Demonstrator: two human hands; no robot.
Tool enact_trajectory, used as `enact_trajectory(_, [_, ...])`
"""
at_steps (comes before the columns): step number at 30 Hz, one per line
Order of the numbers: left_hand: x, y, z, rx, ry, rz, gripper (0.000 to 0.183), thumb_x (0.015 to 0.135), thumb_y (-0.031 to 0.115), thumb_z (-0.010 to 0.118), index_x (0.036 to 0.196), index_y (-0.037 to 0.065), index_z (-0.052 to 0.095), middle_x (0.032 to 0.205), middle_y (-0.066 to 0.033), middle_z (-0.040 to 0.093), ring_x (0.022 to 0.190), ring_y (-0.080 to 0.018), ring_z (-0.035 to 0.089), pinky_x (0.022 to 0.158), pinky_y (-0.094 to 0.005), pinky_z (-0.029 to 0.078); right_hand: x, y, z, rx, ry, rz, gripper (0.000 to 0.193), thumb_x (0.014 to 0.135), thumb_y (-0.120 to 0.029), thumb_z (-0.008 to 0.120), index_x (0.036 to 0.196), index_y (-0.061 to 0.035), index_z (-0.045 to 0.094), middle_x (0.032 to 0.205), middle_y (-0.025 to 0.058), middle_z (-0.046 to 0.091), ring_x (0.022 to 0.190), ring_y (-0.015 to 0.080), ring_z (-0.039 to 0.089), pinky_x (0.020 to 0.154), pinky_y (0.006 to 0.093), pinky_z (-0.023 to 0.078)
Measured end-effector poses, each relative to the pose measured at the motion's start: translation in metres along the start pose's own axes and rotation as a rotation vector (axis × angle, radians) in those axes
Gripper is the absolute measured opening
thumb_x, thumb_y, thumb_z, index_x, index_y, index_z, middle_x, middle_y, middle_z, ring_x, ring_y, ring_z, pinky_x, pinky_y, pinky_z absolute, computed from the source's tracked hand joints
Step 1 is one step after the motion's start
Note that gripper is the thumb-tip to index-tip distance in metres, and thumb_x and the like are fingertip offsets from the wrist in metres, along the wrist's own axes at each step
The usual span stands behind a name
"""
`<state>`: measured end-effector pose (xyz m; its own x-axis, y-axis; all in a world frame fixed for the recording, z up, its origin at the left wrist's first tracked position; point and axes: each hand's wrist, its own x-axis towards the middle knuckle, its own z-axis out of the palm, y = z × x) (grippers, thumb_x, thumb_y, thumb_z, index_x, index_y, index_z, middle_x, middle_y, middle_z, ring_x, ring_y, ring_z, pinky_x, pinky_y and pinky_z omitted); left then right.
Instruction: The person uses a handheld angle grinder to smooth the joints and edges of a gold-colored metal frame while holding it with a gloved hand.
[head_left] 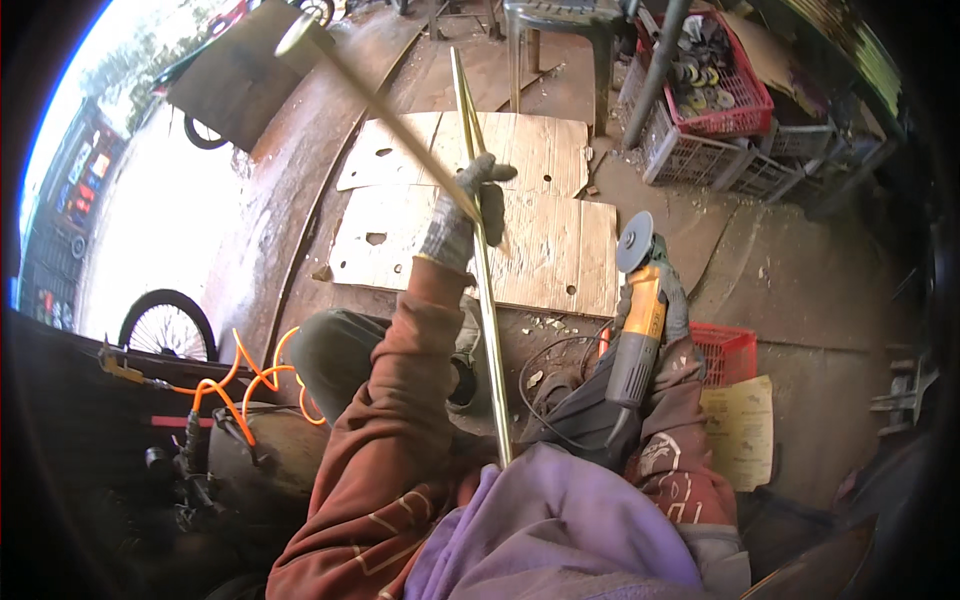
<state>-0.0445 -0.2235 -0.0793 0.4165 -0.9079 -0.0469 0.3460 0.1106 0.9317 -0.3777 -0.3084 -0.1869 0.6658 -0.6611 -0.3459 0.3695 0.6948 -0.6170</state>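
Observation:
My left hand (462, 205), in a grey knit glove, is closed around a long, shiny gold-coloured metal bar (487, 320). The bar runs from my lap out over the cardboard. A second, blurred rod (385, 112) with a round pale end slants up and left from the same hand; whether it is joined to the bar I cannot tell. On the right, my gloved right hand (673, 295) is wrapped around a yellow and grey angle grinder (638, 325). Its disc (635, 241) points away from me, apart from the bar. The right fingers are partly hidden behind the tool.
Two cardboard sheets (370, 225) lie on the floor ahead. A red crate of discs (720, 110) rests on grey crates (690, 155) at far right, near a plastic chair (565, 15). A red basket (728, 352) stands right; an orange coiled hose (238, 385) lies left.

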Motion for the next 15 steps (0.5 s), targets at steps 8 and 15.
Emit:
enact_trajectory(8, [0.104, 0.013, -0.061, -0.385, -0.138, -0.369, 0.03, 0.1, 0.03, 0.049, 0.107, 0.002, 0.057, 0.085, -0.0187, 0.067, 0.06, -0.0222, 0.063, 0.056, -0.0394, 0.05, 0.016, 0.003, -0.012, 0.012, 0.015, -0.114, 0.056, 0.092, -0.054, 0.067, 0.121, -0.0075, 0.059, 0.092, 0.0138, 0.07, 0.073, 0.0303, 0.071, 0.066, 0.0454, 0.063])
enact_trajectory(15, [0.107, 0.024, -0.06, 0.098, -0.233, -0.259, 0.055, 0.093, 0.054, 0.071, 0.109, 0.002, 0.062, 0.085, -0.0083, 0.065, 0.068, -0.0133, 0.06, 0.056, -0.029, 0.046, 0.011, 0.006, -0.011, 0.04, 0.046, -0.068, 0.046, 0.093, -0.048, 0.069, 0.12, -0.0114, 0.061, 0.095, 0.0096, 0.069, 0.072, 0.024, 0.071, 0.065, 0.0382, 0.063])
